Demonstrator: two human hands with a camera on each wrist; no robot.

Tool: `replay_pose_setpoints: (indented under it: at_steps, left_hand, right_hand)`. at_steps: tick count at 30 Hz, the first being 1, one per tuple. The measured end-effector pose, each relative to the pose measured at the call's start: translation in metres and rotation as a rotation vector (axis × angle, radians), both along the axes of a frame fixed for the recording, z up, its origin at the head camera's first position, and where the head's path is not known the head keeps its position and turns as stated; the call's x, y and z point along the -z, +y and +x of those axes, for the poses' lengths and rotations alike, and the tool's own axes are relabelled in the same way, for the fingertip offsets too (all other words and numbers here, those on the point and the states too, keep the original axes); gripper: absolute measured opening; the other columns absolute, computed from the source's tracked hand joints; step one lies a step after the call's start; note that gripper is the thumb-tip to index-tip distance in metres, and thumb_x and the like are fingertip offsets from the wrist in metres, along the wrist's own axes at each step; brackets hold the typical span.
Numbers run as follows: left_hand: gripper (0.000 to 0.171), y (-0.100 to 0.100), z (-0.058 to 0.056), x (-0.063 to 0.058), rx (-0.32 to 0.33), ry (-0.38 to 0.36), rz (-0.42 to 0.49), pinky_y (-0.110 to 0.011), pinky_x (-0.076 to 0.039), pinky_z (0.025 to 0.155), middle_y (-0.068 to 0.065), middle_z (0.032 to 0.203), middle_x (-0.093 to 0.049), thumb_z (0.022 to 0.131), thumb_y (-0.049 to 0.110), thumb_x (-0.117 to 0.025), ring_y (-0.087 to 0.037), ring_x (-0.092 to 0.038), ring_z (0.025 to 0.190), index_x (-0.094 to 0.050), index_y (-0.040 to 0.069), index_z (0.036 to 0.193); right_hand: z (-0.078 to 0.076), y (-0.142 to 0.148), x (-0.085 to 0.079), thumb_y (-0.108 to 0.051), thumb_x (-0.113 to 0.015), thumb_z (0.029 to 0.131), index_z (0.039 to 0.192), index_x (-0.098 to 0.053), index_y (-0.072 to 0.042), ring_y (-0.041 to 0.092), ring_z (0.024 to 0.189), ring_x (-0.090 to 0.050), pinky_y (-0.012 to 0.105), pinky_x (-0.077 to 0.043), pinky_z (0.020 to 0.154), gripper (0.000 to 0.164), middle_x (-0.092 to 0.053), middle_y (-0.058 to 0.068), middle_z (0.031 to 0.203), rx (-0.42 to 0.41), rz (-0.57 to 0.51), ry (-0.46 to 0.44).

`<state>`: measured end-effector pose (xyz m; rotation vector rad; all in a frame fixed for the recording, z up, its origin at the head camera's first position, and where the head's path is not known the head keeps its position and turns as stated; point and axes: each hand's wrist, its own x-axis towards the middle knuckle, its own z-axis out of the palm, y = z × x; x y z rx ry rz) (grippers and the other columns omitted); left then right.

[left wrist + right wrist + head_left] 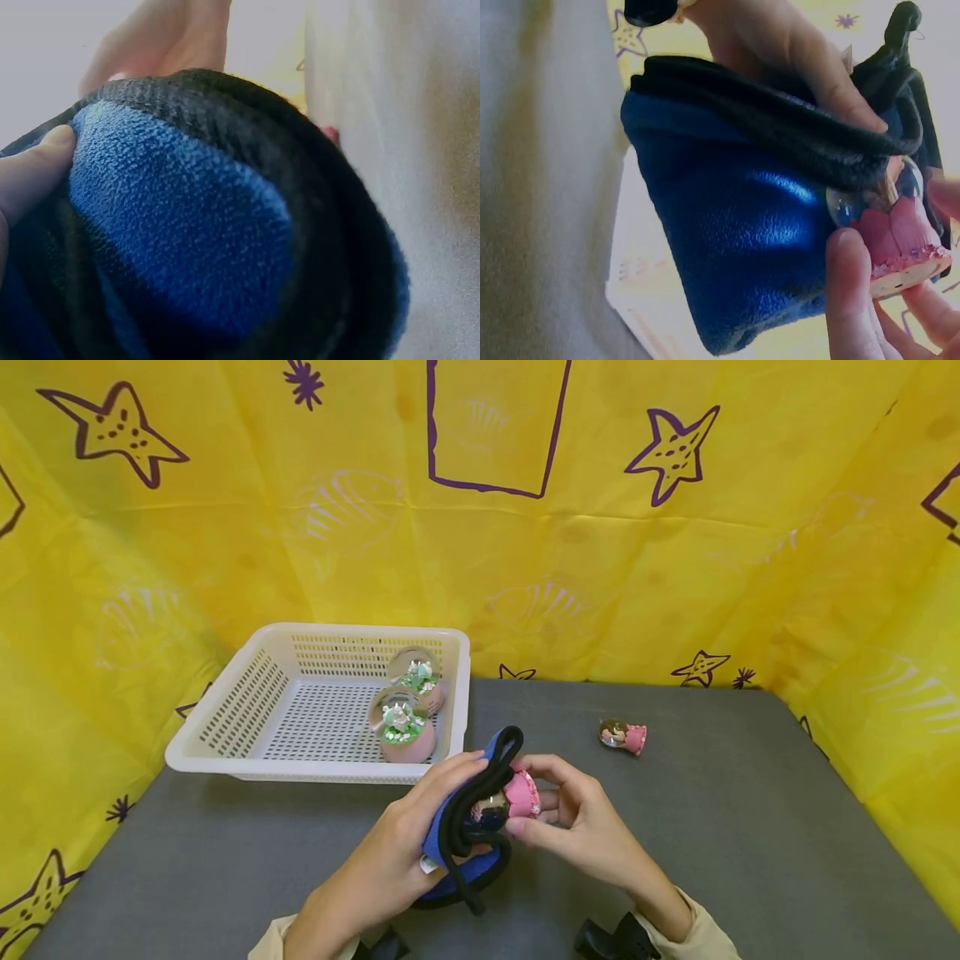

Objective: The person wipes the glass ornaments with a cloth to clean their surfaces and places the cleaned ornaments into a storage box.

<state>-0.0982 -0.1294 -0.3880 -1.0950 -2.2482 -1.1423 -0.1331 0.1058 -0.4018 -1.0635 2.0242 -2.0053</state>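
My left hand (405, 835) grips a blue cloth with black edging (450, 827), bunched up and folded. Thumb and fingers of my right hand (581, 818) pinch the pink base of a small snow globe (522, 795). Its clear dome points left, into the fold of the cloth. In the right wrist view the snow globe (896, 232) shows a figure inside, and the cloth (720, 217) lies against the dome. The left wrist view is mostly filled by the fleecy blue cloth (180, 210), with my left thumb on it at the left.
A white plastic basket (202, 760) stands at the back left. Inside, near its right wall, are two larger snow globes with pale pink bases (408, 750). Another small pink-based snow globe (633, 740) lies on its side on the grey table (712, 810), back right.
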Motion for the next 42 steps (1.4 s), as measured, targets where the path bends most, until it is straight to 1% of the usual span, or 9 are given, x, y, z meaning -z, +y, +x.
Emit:
replay_pose_setpoints:
  at_steps: [3,7,15,20,25,29,33,36,42]
  left_hand:
    - [0.073,-0.001,0.000,0.001,0.001,-0.037,0.016,-0.023,-0.036,0.115,-0.011,0.146,-0.050,0.086,0.020,-0.078,-0.023,-0.052,0.133,-0.041,0.008,0.147]
    - [0.075,-0.001,0.002,0.000,0.007,-0.163,0.057,-0.023,-0.042,0.110,-0.006,0.142,-0.054,0.085,0.016,-0.079,-0.017,-0.057,0.124,-0.039,0.012,0.148]
    - [0.058,-0.001,0.004,-0.001,0.045,-0.425,0.195,-0.025,-0.049,0.100,-0.001,0.132,-0.063,0.093,0.010,-0.069,-0.014,-0.063,0.113,-0.044,0.019,0.145]
    - [0.047,-0.005,0.004,-0.001,0.035,-0.518,0.277,-0.023,-0.051,0.098,-0.003,0.130,-0.064,0.096,0.007,-0.062,-0.013,-0.064,0.112,-0.050,0.019,0.140]
    - [0.054,-0.003,0.001,0.000,0.036,-0.381,0.229,-0.024,-0.051,0.098,-0.004,0.127,-0.066,0.090,0.005,-0.071,-0.014,-0.066,0.109,-0.051,0.015,0.139]
    - [0.061,0.000,0.001,0.000,0.016,-0.250,0.155,-0.024,-0.050,0.101,-0.002,0.129,-0.064,0.084,0.006,-0.077,-0.014,-0.064,0.114,-0.051,0.013,0.139]
    - [0.065,0.001,0.001,-0.002,-0.013,-0.155,0.114,-0.023,-0.044,0.109,-0.004,0.134,-0.061,0.081,0.005,-0.080,-0.017,-0.060,0.123,-0.051,0.010,0.139]
    - [0.068,0.000,0.001,-0.002,-0.028,-0.099,0.102,-0.022,-0.040,0.112,-0.006,0.136,-0.060,0.078,0.002,-0.082,-0.020,-0.058,0.126,-0.051,0.009,0.139]
    - [0.073,0.001,0.000,-0.002,-0.009,-0.081,0.100,-0.022,-0.042,0.110,-0.008,0.134,-0.060,0.075,0.008,-0.086,-0.020,-0.059,0.122,-0.051,0.010,0.139]
  right_hand:
    - [0.001,0.000,-0.001,0.006,-0.065,0.091,0.124,-0.053,0.005,0.015,0.080,-0.073,0.036,-0.061,0.060,0.036,-0.057,0.022,0.121,0.002,-0.025,-0.012]
    - [0.004,-0.003,0.001,0.011,-0.070,0.084,0.118,-0.055,0.004,0.012,0.088,-0.072,0.036,-0.062,0.066,0.037,-0.060,0.012,0.118,0.032,-0.052,0.086]
    - [0.004,-0.009,0.003,0.022,-0.074,0.071,0.102,-0.059,0.000,0.012,0.103,-0.064,0.029,-0.061,0.078,0.041,-0.058,0.022,0.113,0.026,-0.117,0.385]
    - [0.001,-0.011,0.006,0.019,-0.074,0.074,0.111,-0.059,0.000,0.015,0.100,-0.065,0.030,-0.061,0.079,0.044,-0.056,0.021,0.116,0.029,-0.074,0.400]
    - [0.000,-0.009,0.007,0.012,-0.079,0.075,0.126,-0.055,0.000,0.009,0.087,-0.069,0.029,-0.061,0.074,0.058,-0.061,0.019,0.116,0.113,0.072,0.243]
    - [0.000,-0.008,0.008,0.009,-0.081,0.074,0.122,-0.057,0.001,0.004,0.080,-0.068,0.027,-0.060,0.067,0.054,-0.065,0.021,0.110,0.141,0.167,0.155]
    - [0.000,-0.006,0.007,0.010,-0.075,0.078,0.122,-0.052,0.005,0.009,0.083,-0.071,0.030,-0.061,0.069,0.050,-0.058,0.028,0.117,0.033,0.076,0.027]
    - [0.000,-0.004,0.005,0.009,-0.070,0.083,0.124,-0.050,0.007,0.012,0.089,-0.072,0.030,-0.061,0.073,0.046,-0.058,0.021,0.119,-0.042,0.005,-0.032]
    - [0.001,-0.002,0.003,0.010,-0.069,0.086,0.120,-0.054,0.006,0.009,0.088,-0.071,0.028,-0.061,0.072,0.038,-0.062,-0.003,0.115,-0.038,-0.066,0.029]
